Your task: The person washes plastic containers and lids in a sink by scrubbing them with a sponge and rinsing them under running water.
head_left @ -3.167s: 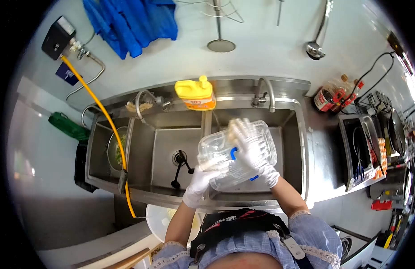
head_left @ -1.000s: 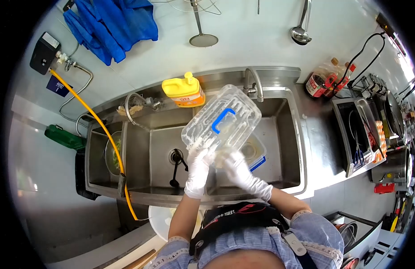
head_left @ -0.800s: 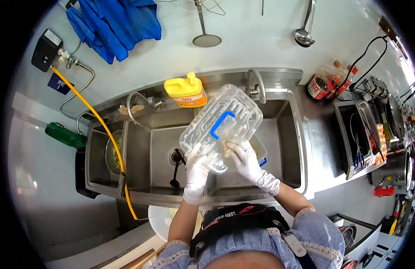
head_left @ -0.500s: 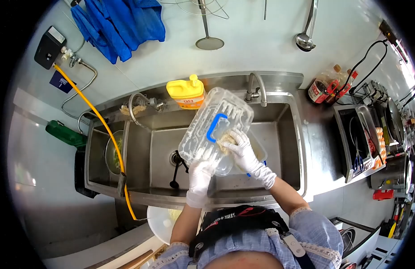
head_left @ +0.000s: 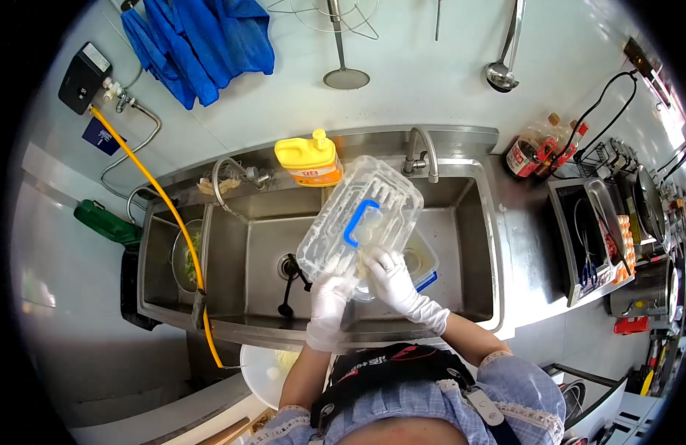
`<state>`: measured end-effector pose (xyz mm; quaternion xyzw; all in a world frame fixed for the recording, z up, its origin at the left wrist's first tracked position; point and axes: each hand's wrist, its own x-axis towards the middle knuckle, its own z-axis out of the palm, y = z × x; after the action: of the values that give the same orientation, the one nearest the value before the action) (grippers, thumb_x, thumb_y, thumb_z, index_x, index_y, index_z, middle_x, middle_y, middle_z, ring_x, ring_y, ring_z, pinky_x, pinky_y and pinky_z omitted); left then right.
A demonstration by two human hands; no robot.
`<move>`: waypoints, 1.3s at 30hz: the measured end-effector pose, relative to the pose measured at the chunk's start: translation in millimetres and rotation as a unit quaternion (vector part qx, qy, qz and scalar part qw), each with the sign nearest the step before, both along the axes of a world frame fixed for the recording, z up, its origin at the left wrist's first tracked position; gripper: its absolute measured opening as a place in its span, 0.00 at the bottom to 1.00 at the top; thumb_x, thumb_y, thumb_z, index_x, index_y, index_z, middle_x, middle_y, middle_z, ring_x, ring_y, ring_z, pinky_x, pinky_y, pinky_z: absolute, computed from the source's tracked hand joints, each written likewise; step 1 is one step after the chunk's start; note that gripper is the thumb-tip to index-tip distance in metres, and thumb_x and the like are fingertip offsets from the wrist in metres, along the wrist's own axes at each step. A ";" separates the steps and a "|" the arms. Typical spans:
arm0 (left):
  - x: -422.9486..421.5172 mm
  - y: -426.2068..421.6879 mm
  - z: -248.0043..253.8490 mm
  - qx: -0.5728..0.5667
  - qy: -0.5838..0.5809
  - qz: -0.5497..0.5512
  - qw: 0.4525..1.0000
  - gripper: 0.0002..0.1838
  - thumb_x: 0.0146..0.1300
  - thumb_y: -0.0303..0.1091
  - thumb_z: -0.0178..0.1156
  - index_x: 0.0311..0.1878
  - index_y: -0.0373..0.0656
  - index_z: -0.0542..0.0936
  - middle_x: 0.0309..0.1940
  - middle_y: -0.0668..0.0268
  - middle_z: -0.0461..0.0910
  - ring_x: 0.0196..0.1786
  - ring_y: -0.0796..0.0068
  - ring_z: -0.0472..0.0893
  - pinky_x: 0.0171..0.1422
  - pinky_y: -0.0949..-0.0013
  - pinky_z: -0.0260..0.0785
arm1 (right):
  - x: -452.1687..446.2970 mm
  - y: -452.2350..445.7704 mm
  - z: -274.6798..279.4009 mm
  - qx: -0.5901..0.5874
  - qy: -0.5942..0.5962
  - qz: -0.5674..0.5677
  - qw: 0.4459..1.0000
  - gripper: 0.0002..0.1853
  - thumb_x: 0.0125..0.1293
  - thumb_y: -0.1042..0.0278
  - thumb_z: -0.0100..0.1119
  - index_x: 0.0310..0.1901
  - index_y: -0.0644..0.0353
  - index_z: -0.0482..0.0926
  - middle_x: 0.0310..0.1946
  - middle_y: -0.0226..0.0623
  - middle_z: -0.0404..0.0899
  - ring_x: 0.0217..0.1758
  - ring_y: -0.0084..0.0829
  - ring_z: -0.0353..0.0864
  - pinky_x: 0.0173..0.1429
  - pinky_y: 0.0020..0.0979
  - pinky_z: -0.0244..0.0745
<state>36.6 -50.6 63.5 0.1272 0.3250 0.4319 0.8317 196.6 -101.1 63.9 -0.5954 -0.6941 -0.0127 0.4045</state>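
Observation:
A clear plastic lid (head_left: 329,231) with a blue handle (head_left: 355,222) is tilted above the sink, with whitish suds on its surface. My left hand (head_left: 329,300), in a white glove, grips its lower left edge. My right hand (head_left: 391,278), gloved too, is closed and presses on the lid's lower right part. It holds a pale, beige scrubbing pad, now mostly hidden under the fingers. Behind the lid, a clear container (head_left: 426,259) with a blue clip (head_left: 426,281) rests in the sink.
The steel sink (head_left: 461,245) has a tap (head_left: 424,152) at its back edge. A yellow detergent jug (head_left: 309,157) stands behind it. A yellow hose (head_left: 165,193) crosses the left basin, where a bowl (head_left: 187,256) holds greens. Sauce bottles (head_left: 532,152) stand at right.
My right hand has slid down and left across the lid, toward my left hand. The beige pad, plainly visible before, is now largely covered. The lid has shifted slightly.

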 end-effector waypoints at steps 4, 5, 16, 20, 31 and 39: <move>-7.1 -3.1 7.5 0.020 -0.002 -0.034 0.999 0.19 0.53 0.18 0.50 0.51 0.31 0.72 0.51 0.49 0.74 0.51 0.58 0.77 0.55 0.62 0.74 | 50.5 24.6 -17.9 -0.022 0.067 -0.068 0.995 0.20 0.50 0.76 0.55 0.48 0.59 0.74 0.47 0.45 0.71 0.49 0.44 0.71 0.51 0.40 0.66; -6.3 -6.3 14.1 0.058 0.055 -0.033 0.996 0.20 0.53 0.16 0.50 0.53 0.29 0.71 0.51 0.48 0.74 0.51 0.58 0.78 0.54 0.63 0.74 | 62.0 31.0 -12.6 -0.022 0.076 -0.063 0.995 0.20 0.51 0.76 0.55 0.49 0.59 0.73 0.47 0.45 0.71 0.50 0.45 0.71 0.53 0.40 0.66; -19.2 14.2 3.5 0.315 0.336 -0.040 0.887 0.13 0.51 0.14 0.53 0.40 0.31 0.80 0.33 0.65 0.82 0.35 0.81 0.78 0.37 0.76 0.71 | 73.4 44.0 43.5 -0.141 -0.076 0.116 0.980 0.24 0.48 0.74 0.58 0.51 0.58 0.73 0.46 0.43 0.69 0.51 0.44 0.70 0.54 0.39 0.69; -24.7 19.8 3.3 0.397 0.447 -0.035 0.801 0.06 0.49 0.17 0.56 0.31 0.33 0.80 0.19 0.75 0.72 0.24 0.88 0.67 0.27 0.78 0.61 | 76.4 40.5 33.0 -0.158 -0.126 0.140 0.969 0.25 0.47 0.73 0.58 0.52 0.56 0.73 0.44 0.43 0.69 0.49 0.44 0.70 0.51 0.39 0.70; -17.8 32.2 26.3 0.452 0.506 -0.063 0.732 0.06 0.46 0.20 0.57 0.30 0.29 0.77 0.15 0.69 0.70 0.22 0.87 0.65 0.26 0.77 0.61 | 41.6 30.3 41.6 -0.083 -0.274 0.072 0.955 0.29 0.51 0.70 0.52 0.59 0.50 0.69 0.34 0.38 0.69 0.38 0.35 0.72 0.38 0.35 0.70; -20.7 35.5 -7.3 0.356 0.454 -0.007 0.817 0.15 0.48 0.14 0.52 0.40 0.30 0.81 0.32 0.66 0.82 0.34 0.81 0.78 0.37 0.78 0.70 | 31.2 31.5 17.3 -0.142 -0.235 0.049 0.960 0.21 0.48 0.70 0.56 0.48 0.53 0.73 0.36 0.39 0.71 0.40 0.38 0.74 0.39 0.36 0.72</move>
<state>15.9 -15.1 56.3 0.5981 0.4886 0.4045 0.4898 227.7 -69.6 81.2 -0.5926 -0.7923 -0.0338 0.1412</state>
